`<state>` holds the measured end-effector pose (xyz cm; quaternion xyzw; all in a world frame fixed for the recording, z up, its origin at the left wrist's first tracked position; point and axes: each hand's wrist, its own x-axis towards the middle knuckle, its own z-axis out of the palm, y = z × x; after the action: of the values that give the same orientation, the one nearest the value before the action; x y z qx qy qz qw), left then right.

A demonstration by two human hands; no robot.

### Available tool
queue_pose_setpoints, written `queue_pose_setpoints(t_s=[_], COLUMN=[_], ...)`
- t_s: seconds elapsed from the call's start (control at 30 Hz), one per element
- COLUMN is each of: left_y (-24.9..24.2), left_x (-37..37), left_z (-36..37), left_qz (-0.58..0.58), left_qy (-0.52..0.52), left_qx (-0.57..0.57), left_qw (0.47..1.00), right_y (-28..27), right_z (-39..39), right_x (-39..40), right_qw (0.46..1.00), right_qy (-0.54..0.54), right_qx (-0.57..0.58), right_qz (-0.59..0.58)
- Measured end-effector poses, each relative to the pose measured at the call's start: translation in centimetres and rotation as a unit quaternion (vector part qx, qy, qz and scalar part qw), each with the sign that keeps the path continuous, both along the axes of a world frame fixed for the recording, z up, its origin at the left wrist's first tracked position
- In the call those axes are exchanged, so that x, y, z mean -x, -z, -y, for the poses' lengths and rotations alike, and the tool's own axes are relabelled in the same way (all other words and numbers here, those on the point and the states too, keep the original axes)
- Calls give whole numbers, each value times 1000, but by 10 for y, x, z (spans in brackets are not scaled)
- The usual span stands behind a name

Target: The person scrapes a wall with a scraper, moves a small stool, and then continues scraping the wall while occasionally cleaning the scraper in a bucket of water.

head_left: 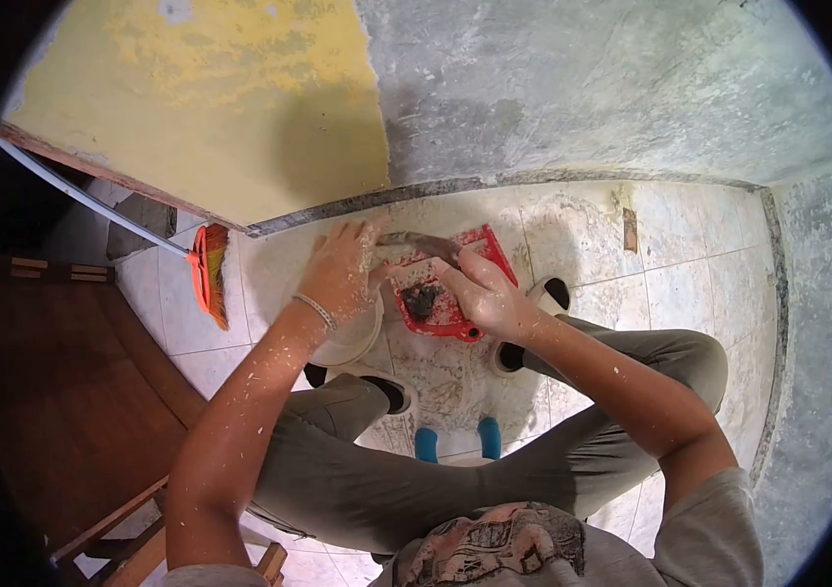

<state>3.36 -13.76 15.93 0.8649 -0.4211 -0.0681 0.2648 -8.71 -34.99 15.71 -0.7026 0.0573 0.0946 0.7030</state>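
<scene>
My right hand (pixel 484 296) is closed round the end of a dark, slightly curved strip (pixel 414 241), whose exact kind I cannot make out. The strip reaches left toward my left hand (pixel 340 269), which has its fingers spread above a pale round container (pixel 355 338). Under the strip and my right hand lies a red dustpan (pixel 443 328), covered in pale debris, with a dark crumpled lump (pixel 423 302) on it. Pale flecks cling to both forearms.
A broom (pixel 208 274) with orange bristles leans at the left. Brown wooden furniture (pixel 73 391) stands at lower left. Walls border the dusty tiled floor (pixel 670 293). Two blue stubs (pixel 489 437) show between my legs, near my shoes (pixel 549 295).
</scene>
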Motion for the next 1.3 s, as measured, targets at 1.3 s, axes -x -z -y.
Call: queue_pose_setpoints(t_s=[1.3], left_y=[-53], left_x=[-22], left_z=[13], left_qz=[-254], left_qy=[16], left_qx=[-261], left_qw=[931], right_y=[193], right_z=[-42], right_x=[-268], right_qw=[555], right_qy=[663], right_qx=[-498], right_qz=[67])
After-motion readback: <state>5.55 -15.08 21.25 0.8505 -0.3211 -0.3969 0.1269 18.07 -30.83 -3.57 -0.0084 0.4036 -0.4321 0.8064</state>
